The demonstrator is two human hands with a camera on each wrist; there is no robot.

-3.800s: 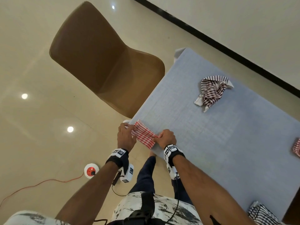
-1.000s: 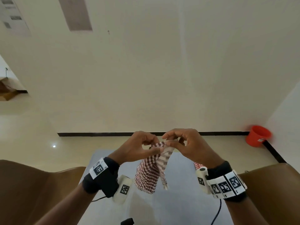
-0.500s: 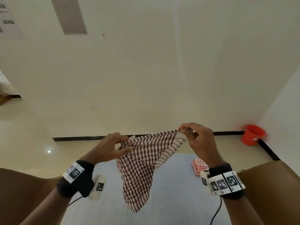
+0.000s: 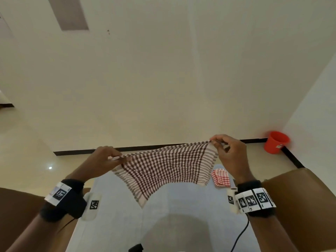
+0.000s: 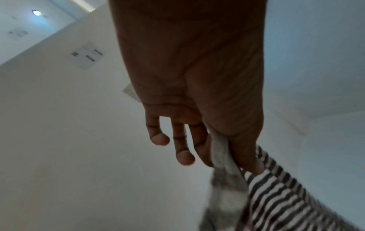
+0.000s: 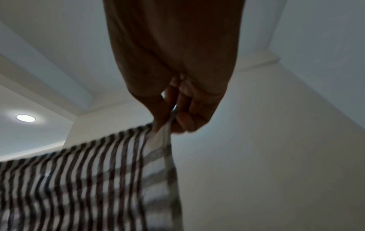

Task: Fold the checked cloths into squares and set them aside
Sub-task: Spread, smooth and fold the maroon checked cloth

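A brown-and-white checked cloth [image 4: 167, 168] hangs spread in the air above the blue-grey table [image 4: 112, 224]. My left hand [image 4: 116, 158] pinches its left top corner, and my right hand [image 4: 213, 142] pinches the right top corner. The cloth's lower point droops toward the table. In the left wrist view my left hand [image 5: 221, 150] holds the cloth [image 5: 276, 195] between thumb and forefinger, the other fingers loose. The right wrist view shows my right hand [image 6: 168, 125] pinching the cloth [image 6: 98, 179]. A folded red checked cloth [image 4: 221, 178] lies on the table at the right.
Brown chairs stand at the left [image 4: 18, 206] and right [image 4: 300, 197] of the table. A red bucket [image 4: 276, 142] sits in the far right corner of the floor. A black cable [image 4: 240, 235] runs over the table near my right forearm.
My hands have moved further apart, stretching the brown cloth from a bunched hang into a wide spread. Earlier I pressed the red cloth folded at the table edge.
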